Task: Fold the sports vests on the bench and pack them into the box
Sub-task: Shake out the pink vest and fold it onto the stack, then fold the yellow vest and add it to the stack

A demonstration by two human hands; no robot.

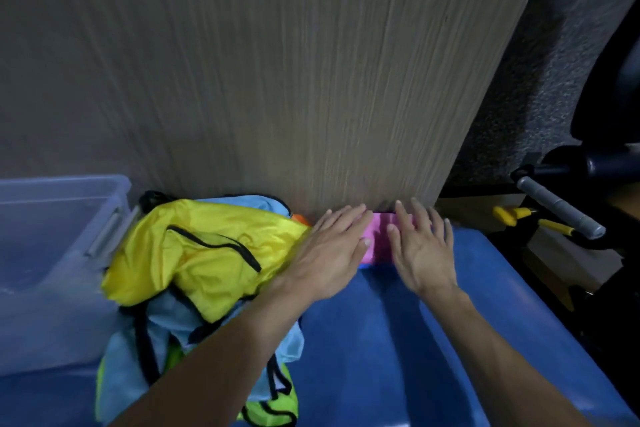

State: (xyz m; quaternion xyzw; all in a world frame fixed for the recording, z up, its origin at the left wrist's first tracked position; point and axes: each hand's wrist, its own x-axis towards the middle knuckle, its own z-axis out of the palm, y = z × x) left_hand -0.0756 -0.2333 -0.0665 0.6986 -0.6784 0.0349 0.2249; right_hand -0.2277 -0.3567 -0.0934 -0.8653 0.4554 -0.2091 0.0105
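A: Where is the vest being worked on?

B: The pink vest (381, 239) lies folded small on the blue bench (398, 340), at its far edge against the wood-grain panel (277, 80). Most of it is hidden under the 2 hands.

A: And the hands?

B: Both are flat with straight fingers, pressing down – the left hand (332, 253) covers the vest's left part, the right hand (420, 250) its right. Neither pinches the cloth.

A: What else is waiting?

B: Just to the left sits a heap of unfolded vests: a yellow vest (194, 253) with black trim on top, a light blue vest (173, 315) under it, and a neon green vest (273, 406) at the near end. Left of the heap stands the clear plastic box (52, 253); whether anything is in it, I cannot tell.

A: What could go wrong from here?

B: My guess – the fabric looks slippery, so the fold may spring open once the palms lift. The left forearm also lies across the heap, so swinging toward the box could drag loose vests off the bench.
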